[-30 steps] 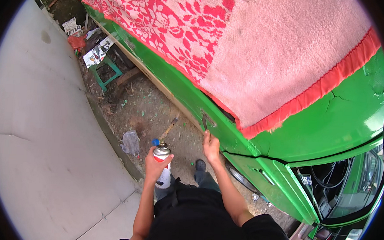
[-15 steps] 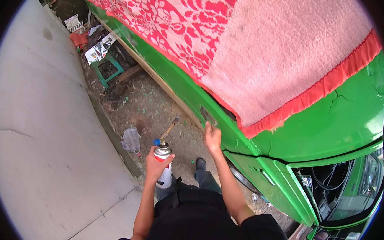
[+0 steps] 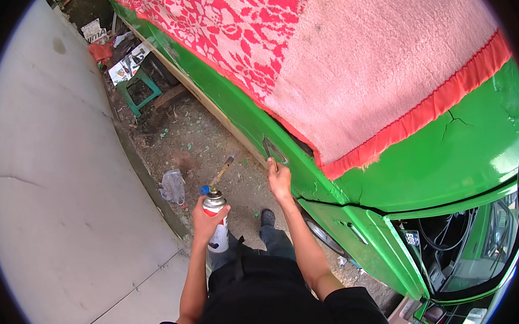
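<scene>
My left hand [image 3: 207, 221] is wrapped round a white and red gas canister [image 3: 219, 240] fitted with a blowtorch head. The torch's brass-coloured tube [image 3: 222, 172] points away from me, beside a blue knob [image 3: 204, 189]. No flame shows at its tip. My right hand [image 3: 279, 179] is closed on a scraper [image 3: 267, 148], whose thin dark blade reaches the side of a green vehicle [image 3: 238, 115]. A dull grey patch [image 3: 280, 155] shows in the paint beside the blade. The scraper's handle is mostly hidden in my fingers.
A pink and red towel-like cloth [image 3: 335, 66] covers much of the vehicle's upper surface. To the left runs a pale grey wall [image 3: 49, 151]. A green stool [image 3: 139, 91], a clear plastic bag [image 3: 172, 187] and scattered paint flakes lie between them. The door window [image 3: 460, 249] is at right.
The whole scene has shifted slightly left and up in view. My right hand and the scraper have moved a little along the vehicle's side; both hands keep their hold.
</scene>
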{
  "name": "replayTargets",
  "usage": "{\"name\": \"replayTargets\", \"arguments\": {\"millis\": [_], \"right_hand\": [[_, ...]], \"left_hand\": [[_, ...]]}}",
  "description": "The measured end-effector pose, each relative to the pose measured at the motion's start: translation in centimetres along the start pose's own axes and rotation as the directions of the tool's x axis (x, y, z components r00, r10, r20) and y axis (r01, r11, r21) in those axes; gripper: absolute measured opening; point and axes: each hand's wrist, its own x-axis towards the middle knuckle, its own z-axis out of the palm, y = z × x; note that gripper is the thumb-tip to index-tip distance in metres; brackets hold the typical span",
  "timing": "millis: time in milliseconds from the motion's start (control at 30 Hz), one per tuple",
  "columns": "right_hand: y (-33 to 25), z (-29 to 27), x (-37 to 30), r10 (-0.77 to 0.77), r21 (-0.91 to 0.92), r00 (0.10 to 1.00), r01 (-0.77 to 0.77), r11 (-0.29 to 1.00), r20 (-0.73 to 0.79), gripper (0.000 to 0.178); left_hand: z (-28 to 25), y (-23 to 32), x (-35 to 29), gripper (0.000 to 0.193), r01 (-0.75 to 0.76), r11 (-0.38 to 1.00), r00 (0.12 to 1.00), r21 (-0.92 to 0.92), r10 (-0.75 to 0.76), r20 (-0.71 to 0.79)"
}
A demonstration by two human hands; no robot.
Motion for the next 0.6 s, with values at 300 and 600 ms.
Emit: {"name": "replayTargets", "arguments": {"millis": [300,600], "right_hand": [[-1.3,0.1,0.6,0.064,-0.009,0.996,-0.063,0.998,0.057,0.05],[-4.0,0.1,-0.4,0.056,-0.098,0.998,-0.052,0.994,0.03,0.049]], "left_hand": [[-0.1,-0.9,-1.1,0.064,0.009,1.0,1.0,0.029,-0.009,-0.013],[-0.9,-1.2,-1.9,0.059,0.008,1.0,1.0,-0.01,-0.008,-0.023]]}}
